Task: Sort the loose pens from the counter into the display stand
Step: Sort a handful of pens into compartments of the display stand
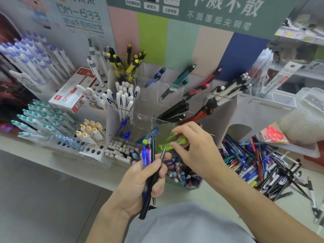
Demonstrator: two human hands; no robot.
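Right hand point(192, 146) reaches over a front compartment of the clear acrylic display stand point(226, 116), its fingers curled and pinching lime-green pens point(172, 142); motion blur hides exactly how many it holds. Those translucent green barrels lie nearly level, long axis running left to right, tilted slightly up toward the thumb side.

Left hand point(145, 179), below and to the left of the right one, is clamped around a bundle of pens point(149, 165): slim black barrels, a blue click pen and a purple one, all smooth plastic. The bundle stands almost upright, upper ends pointing toward the stand, lower ends poking out beneath the palm.

Right of the right wrist, a heap of loose pens point(263, 165) sprawls on the pale counter point(298, 204), blue, black, red and white barrels crossing in every direction.

Beyond the fingers, the stand's transparent compartments hold black pens point(175, 111), red-and-black pens point(201, 88) and white-capped pens point(124, 99), all leaning outward. Just under the right hand, a small tray of pastel-tipped pens point(180, 172) sits against the stand's base.
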